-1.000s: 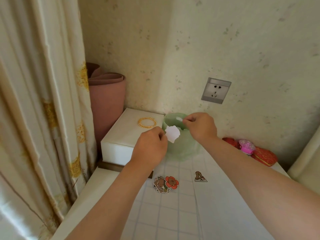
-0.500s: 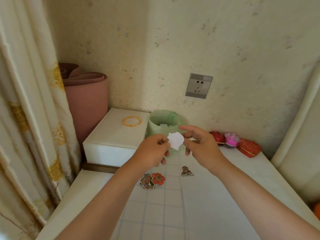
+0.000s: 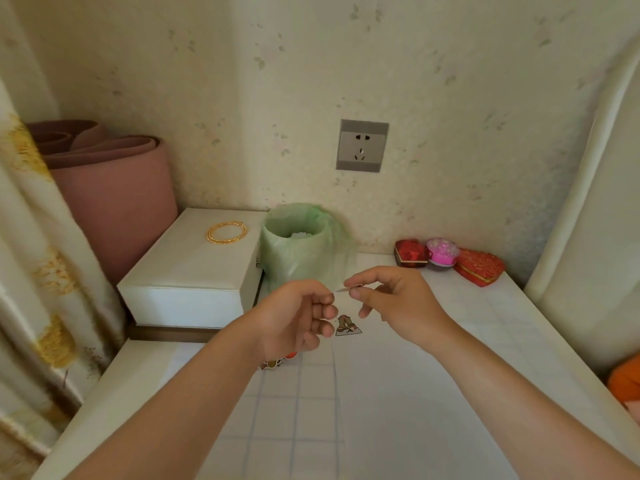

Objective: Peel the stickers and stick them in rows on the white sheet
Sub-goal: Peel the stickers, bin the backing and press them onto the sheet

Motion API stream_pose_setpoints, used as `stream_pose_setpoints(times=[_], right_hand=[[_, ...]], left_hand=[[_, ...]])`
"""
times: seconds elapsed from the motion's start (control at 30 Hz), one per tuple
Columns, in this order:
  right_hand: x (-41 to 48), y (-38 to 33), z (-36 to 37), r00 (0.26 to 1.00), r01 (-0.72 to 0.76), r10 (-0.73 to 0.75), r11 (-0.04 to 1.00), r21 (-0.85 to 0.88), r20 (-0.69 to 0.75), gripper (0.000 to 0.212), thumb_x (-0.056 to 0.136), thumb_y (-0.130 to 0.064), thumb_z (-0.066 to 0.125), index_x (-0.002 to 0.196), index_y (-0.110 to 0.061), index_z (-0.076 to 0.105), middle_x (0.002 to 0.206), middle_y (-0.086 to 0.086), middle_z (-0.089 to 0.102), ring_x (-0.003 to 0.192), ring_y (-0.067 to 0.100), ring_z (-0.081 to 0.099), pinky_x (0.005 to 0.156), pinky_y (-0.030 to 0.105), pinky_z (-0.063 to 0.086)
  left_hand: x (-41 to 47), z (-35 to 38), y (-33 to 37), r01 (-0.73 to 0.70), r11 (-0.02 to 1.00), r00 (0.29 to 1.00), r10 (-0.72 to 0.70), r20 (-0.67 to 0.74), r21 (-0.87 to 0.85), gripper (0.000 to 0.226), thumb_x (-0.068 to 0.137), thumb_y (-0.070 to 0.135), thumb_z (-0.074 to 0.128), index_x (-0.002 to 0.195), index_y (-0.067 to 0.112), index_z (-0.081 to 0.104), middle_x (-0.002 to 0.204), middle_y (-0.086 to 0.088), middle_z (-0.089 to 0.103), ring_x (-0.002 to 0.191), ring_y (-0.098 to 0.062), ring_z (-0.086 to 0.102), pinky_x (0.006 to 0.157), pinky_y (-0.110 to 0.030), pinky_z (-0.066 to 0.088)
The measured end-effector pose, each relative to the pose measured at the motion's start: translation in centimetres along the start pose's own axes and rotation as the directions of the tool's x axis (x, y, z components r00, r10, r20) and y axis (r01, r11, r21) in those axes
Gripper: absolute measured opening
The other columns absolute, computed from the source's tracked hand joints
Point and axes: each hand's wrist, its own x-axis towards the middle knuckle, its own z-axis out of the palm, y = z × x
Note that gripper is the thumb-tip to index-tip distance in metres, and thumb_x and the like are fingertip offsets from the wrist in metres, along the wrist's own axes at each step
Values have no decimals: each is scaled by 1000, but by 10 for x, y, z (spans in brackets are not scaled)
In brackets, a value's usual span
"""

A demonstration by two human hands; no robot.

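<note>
White desk against a speckled wall. Flat across its right part, white sheet. At the back left, white box with a gold bangle on top; just beside it, green-lined bin. Above the sheet's far end, right hand, thumb and forefinger pinching a thin sticker, edge-on, held off the sheet. Close by, left hand, fingers curled; whether touching that sticker, cannot tell. Beneath, bear sticker flat on the sheet; flower stickers mostly hidden under the left hand.
</note>
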Motion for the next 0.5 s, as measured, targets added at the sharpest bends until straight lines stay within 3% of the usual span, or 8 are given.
stream_pose_setpoints(times=[0.17,0.23,0.3,0.37,0.43,0.5], right_hand=[[2,1,-3,999,-26,25,999,25,28,5,88,-11,74,88,-15,77,88,5,76,57,17,67,48,24,39],[3,4,-6,998,-53,52,998,23,21,7,89,-8,71,89,-13,75,86,4,76,52,17,63,47,22,40],[3,8,-10,996,-88,88,996,-10,31,7,90,-7,69,91,-10,75,83,3,76,51,18,59,47,21,41],[3,11,-13,990,-105,112,991,-82,83,7,91,-7,68,91,-11,74,81,0,76,50,16,55,47,19,40],[1,12,-15,981,-101,127,980,-174,146,10,92,-9,66,90,-16,73,80,-1,75,46,7,50,45,16,37],[0,14,-17,975,-78,129,961,-267,180,12,92,-12,65,91,-20,74,79,-4,73,47,-1,50,47,13,35]], left_hand=[[5,0,-6,116,952,993,-103,60,-284,33,88,41,49,70,14,54,65,0,50,54,-17,46,39,-16,26],[7,1,-8,109,947,994,-108,22,-303,43,89,50,46,71,12,57,67,-3,52,54,-19,47,40,-16,26],[8,5,-9,18,995,983,-35,-178,-98,40,92,49,49,74,14,58,68,-2,55,51,-18,48,41,-18,25],[8,12,-10,-85,974,917,159,-367,210,29,95,40,55,82,15,60,70,2,59,47,-11,49,42,-19,27],[12,14,-13,-190,878,850,371,-374,439,18,94,33,59,89,16,65,75,4,64,48,-6,51,47,-21,37],[16,15,-16,-276,763,819,505,-272,585,8,91,31,65,87,26,70,86,3,68,64,-9,56,65,-26,46]])
